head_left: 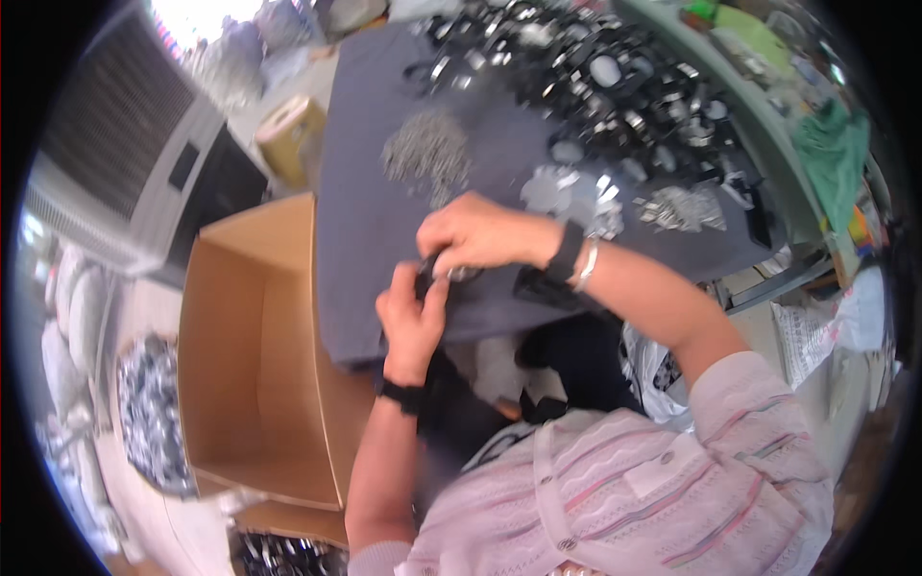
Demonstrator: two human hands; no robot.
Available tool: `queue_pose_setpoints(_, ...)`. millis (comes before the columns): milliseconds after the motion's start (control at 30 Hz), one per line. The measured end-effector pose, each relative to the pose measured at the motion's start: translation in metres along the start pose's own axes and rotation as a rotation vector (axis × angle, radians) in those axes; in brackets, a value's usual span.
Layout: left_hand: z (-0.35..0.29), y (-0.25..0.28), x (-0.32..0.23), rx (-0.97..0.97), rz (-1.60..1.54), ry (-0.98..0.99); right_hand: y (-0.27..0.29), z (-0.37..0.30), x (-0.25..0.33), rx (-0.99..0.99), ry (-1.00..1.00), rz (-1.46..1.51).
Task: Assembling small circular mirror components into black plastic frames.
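Pink shirt [624, 504] is filling five o'clock, hands [411, 324] [488, 235] are pinching a small dark piece [424, 276], likely light, stiff, best edge-held!

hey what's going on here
A person in a pale pink striped top works at a grey cloth-covered table. Their left hand and right hand hold a small dark piece between them, mostly hidden. Farther back lie a pile of small silvery-grey bits and a heap of black and silver parts; an open brown cardboard box stands at the left.
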State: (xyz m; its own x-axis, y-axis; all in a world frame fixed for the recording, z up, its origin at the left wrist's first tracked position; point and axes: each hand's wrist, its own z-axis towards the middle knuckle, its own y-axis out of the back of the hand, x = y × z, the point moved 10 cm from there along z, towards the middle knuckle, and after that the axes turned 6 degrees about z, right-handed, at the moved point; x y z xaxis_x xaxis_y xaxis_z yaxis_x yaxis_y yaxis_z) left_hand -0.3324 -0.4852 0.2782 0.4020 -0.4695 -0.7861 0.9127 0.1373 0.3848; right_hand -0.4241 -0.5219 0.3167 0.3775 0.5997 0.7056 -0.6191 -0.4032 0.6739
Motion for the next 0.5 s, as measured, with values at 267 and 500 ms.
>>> queue_pose_setpoints(267, -0.009, 0.001, 0.004, 0.031, 0.06, -0.029, 0.003, -0.049, -0.007, -0.458, 0.035, 0.031)
queue_pose_setpoints(500, 0.028, -0.007, 0.024, 0.323, -0.219, 0.551, 0.011, -0.164, -0.068, -0.98, -0.25, 0.444)
